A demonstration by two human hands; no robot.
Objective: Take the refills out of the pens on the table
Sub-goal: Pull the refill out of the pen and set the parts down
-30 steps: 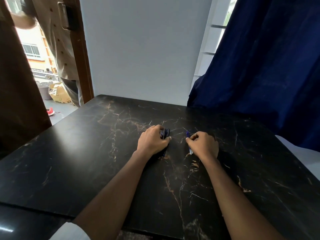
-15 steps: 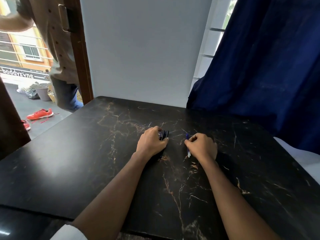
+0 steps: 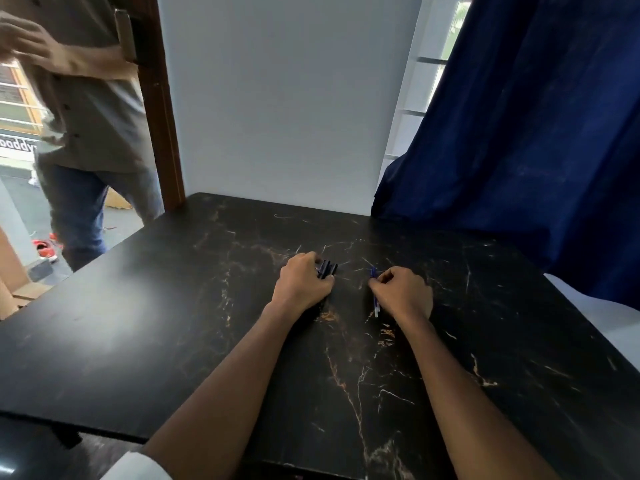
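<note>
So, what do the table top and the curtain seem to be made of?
Table top: black marble or marble-look laminate, I cannot tell which; glossy, with pale veins and a soft glare. Curtain: dark blue cloth, matte, hanging in soft folds.

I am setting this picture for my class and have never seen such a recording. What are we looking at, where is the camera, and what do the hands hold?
No machine here: a person works with bare hands, filmed by one head-worn camera looking forward and down. On the dark table, the left hand grips a bundle of dark pens. The right hand pinches one thin blue pen, or its refill; too small to tell. A blue curtain hangs at right; another person stands in the doorway.
</note>
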